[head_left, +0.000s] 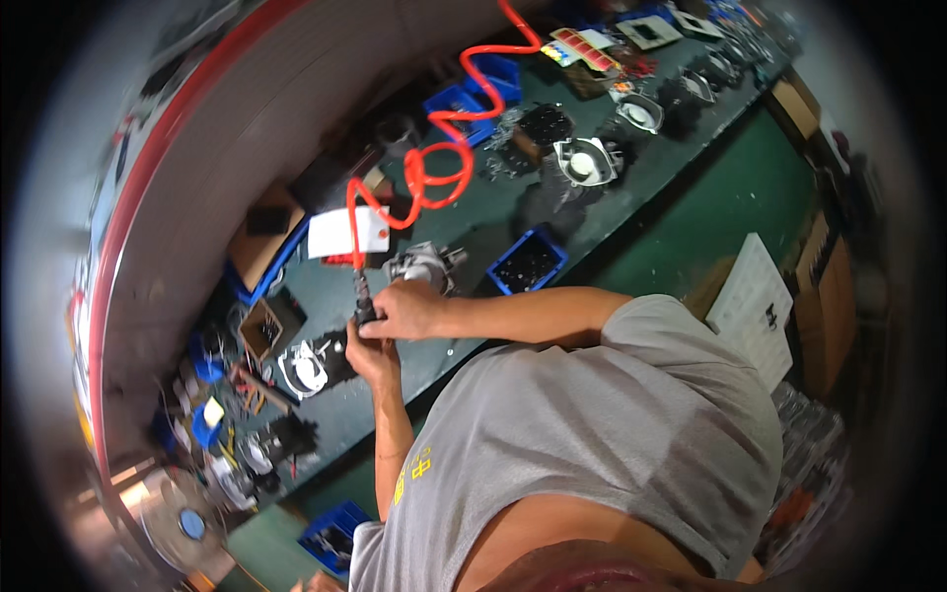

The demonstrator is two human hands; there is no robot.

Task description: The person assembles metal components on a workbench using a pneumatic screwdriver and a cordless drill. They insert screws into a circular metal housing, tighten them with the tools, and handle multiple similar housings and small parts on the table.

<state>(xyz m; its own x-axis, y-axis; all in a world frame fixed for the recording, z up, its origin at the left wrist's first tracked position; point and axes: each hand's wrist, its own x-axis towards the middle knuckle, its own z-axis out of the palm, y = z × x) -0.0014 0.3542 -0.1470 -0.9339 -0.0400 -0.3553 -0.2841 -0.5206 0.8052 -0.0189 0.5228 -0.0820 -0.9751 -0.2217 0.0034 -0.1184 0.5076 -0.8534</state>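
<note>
A dark air tool hangs on a red coiled hose, whose metal fitting joins its top end. Around its body my right hand is closed. My left hand is closed just below, against the tool's lower part, which the fingers largely hide. Right behind my right hand sits a grey cast-metal housing on the green workbench. Another pale metal housing rests on the bench to the left of my left hand.
A blue tray of small dark parts stands near the bench's front edge. More metal housings line the bench to the right. A white card and a cardboard box of parts lie behind. Hand tools are at the left.
</note>
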